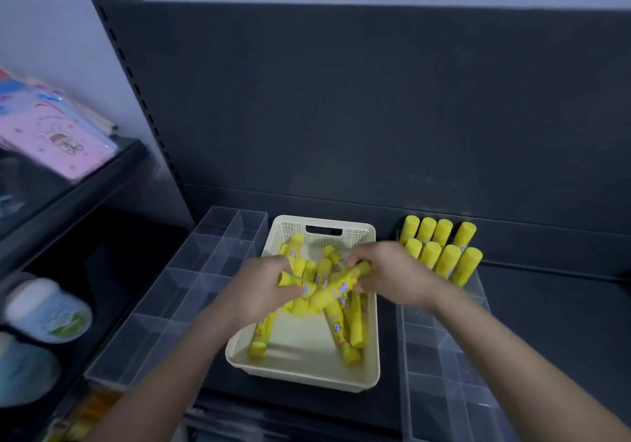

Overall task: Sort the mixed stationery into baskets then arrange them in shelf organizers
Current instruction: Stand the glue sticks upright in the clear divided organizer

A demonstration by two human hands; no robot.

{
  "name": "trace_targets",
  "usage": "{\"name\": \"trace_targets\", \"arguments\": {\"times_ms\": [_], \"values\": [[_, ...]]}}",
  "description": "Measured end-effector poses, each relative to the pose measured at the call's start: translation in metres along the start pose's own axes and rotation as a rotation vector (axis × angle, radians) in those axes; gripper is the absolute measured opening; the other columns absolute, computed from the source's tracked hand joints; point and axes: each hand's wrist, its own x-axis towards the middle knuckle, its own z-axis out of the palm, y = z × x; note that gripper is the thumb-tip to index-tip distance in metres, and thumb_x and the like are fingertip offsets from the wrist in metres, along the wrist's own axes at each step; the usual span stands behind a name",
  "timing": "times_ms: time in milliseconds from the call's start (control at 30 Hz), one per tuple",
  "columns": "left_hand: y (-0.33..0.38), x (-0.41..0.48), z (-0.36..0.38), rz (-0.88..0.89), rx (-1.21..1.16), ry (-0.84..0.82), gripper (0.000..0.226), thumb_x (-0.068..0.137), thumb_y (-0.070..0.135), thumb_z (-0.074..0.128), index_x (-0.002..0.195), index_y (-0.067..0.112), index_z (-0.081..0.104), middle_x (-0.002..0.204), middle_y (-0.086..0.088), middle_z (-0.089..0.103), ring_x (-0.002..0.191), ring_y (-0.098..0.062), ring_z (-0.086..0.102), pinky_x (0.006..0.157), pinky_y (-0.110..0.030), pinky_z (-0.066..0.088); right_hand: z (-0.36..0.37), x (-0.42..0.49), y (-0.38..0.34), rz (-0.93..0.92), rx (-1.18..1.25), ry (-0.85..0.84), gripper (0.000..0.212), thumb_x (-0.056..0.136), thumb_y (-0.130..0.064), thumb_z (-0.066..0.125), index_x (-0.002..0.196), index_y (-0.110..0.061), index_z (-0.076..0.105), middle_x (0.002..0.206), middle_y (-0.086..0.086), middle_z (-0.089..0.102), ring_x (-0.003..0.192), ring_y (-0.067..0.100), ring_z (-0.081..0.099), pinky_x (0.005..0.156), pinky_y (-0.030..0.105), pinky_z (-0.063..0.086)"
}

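Gathering yellow glue sticks (336,291) from the cream basket (304,370), the left hand (263,291) and right hand (392,274) each close around a few. Eight sticks (440,248) already stand upright in the clear organizer (444,356) right of the basket; a dozen or so lie loose inside it. Left of the basket, another organizer (191,291) holds nothing.

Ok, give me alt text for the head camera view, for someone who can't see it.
Both hands, the left hand and the right hand, are gathering yellow glue sticks from a cream basket on a dark shelf. A clear organizer on the right holds eight glue sticks standing upright at its far end; another clear organizer sits left of the basket.
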Motion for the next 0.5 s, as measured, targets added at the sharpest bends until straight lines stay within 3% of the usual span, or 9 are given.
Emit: {"name": "trace_targets", "arguments": {"times_ms": [67, 167, 267, 367, 433, 500], "values": [[0.007, 0.001, -0.003, 0.028, -0.014, 0.077, 0.028, 0.081, 0.045, 0.069, 0.099, 0.027, 0.057, 0.081, 0.001, 0.065, 0.066, -0.012, 0.063, 0.059, -0.029, 0.049, -0.011, -0.008, 0.008, 0.131, 0.234, 0.15, 0.02, 0.073, -0.01, 0.077, 0.082, -0.023, 0.065, 0.073, -0.015, 0.059, 0.067, 0.001, 0.052, 0.063, 0.021, 0.038], [0.026, 0.004, 0.0, 0.075, -0.099, 0.125, 0.029, 0.078, 0.044, 0.072, 0.095, 0.025, 0.059, 0.076, 0.006, 0.065, 0.067, -0.005, 0.061, 0.058, -0.021, 0.045, -0.018, -0.022, 0.016, 0.377, 0.803, 0.348, 0.01, 0.081, -0.014, 0.073, 0.086, -0.01, 0.065, 0.076, 0.003, 0.065, 0.066, 0.013, 0.057, 0.058, 0.025, 0.045], [0.046, 0.008, 0.011, 0.135, -0.231, 0.145, 0.022, 0.075, 0.035, 0.077, 0.087, 0.025, 0.061, 0.067, 0.005, 0.064, 0.057, -0.001, 0.058, 0.051, -0.014, 0.041, -0.022, -0.034, 0.018, 0.527, 1.368, 0.356, 0.012, 0.087, -0.019, 0.064, 0.09, -0.007, 0.062, 0.079, 0.009, 0.069, 0.066, 0.015, 0.065, 0.053, 0.022, 0.049], [0.062, 0.016, 0.022, 0.144, -0.334, 0.156, 0.024, 0.07, 0.036, 0.081, 0.082, 0.028, 0.062, 0.07, 0.002, 0.064, 0.059, -0.003, 0.058, 0.048, -0.012, 0.041, -0.025, -0.045, 0.022, 0.567, 1.731, 0.325, 0.019, 0.086, -0.023, 0.062, 0.096, -0.006, 0.064, 0.076, 0.007, 0.072, 0.065, 0.015, 0.069, 0.051, 0.019, 0.053], [0.071, 0.022, 0.027, 0.106, -0.487, 0.125, 0.032, 0.062, 0.04, 0.081, 0.082, 0.023, 0.062, 0.078, -0.004, 0.068, 0.073, -0.016, 0.066, 0.063, -0.028, 0.055, -0.027, -0.051, 0.026, 0.517, 1.859, 0.304, 0.026, 0.079, -0.026, 0.063, 0.097, -0.008, 0.065, 0.078, 0.006, 0.072, 0.066, 0.015, 0.069, 0.052, 0.019, 0.053], [0.081, 0.026, 0.031, 0.047, -0.776, 0.048, 0.04, 0.063, 0.037, 0.081, 0.087, 0.011, 0.061, 0.09, -0.017, 0.068, 0.091, -0.033, 0.067, 0.079, -0.048, 0.058, -0.029, -0.057, 0.032, 0.458, 1.895, 0.304, 0.026, 0.077, -0.025, 0.063, 0.098, -0.009, 0.065, 0.083, 0.006, 0.072, 0.068, 0.015, 0.068, 0.054, 0.02, 0.053]]}}
